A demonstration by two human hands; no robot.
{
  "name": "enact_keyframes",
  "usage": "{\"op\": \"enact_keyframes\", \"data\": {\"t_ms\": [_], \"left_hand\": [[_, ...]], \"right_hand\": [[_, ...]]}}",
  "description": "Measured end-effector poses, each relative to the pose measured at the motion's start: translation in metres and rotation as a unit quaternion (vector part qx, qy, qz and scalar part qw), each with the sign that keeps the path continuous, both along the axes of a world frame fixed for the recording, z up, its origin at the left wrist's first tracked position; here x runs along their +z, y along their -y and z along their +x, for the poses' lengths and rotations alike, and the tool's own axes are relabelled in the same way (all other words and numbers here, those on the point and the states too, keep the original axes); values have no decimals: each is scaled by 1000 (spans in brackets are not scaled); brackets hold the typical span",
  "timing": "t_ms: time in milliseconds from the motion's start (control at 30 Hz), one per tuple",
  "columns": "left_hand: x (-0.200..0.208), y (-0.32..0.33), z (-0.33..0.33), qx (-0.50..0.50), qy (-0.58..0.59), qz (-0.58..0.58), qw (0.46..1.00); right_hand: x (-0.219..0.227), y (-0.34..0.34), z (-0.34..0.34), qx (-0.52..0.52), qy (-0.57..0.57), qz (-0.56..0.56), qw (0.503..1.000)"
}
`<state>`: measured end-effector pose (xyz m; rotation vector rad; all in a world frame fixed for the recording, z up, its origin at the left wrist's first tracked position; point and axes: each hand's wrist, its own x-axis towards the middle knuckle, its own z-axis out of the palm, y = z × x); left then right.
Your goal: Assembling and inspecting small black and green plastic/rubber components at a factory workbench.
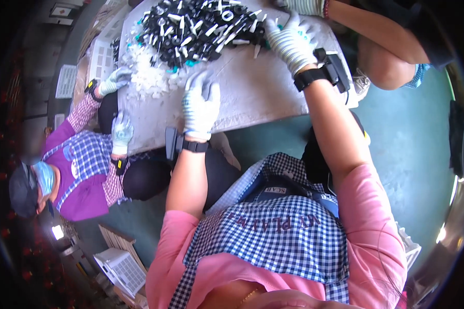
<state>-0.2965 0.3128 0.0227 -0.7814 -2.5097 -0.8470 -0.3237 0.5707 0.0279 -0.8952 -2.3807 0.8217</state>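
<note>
A large heap of small black and white plastic parts point(191, 32), with a few teal ones, lies on the pale covered table point(258, 92). Left of it spreads a looser patch of small translucent white pieces point(148, 72). My left hand point(201, 105), in a striped knit glove, is open over the near part of the table, its fingers stretched toward the heap and nothing visible in them. At the heap's right edge is my right hand point(292, 45), gloved alike, fingers apart and tips close to the parts. What lies under those fingertips is partly hidden.
A co-worker in purple point(82, 175) sits at the left, with gloved hands at the table's left edge. Another person's gloved hand point(307, 6) reaches in at the far right. White plastic crates stand beside the table point(102, 61) and on the lower left point(123, 270).
</note>
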Motion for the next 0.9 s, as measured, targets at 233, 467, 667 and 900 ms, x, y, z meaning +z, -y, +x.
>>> {"op": "enact_keyframes", "data": {"t_ms": [233, 467, 667, 900], "left_hand": [[4, -21, 2, -25, 162, 134, 977], [-2, -38, -2, -36, 70, 6, 997], [-10, -41, -5, -51, 38, 28, 998], [7, -47, 18, -95, 7, -41, 995]], "right_hand": [[-15, 42, 3, 96, -65, 11, 993], [-14, 83, 0, 247, -201, -75, 945], [-1, 77, 11, 288, -233, -152, 916], [-3, 22, 0, 49, -94, -38, 994]]}}
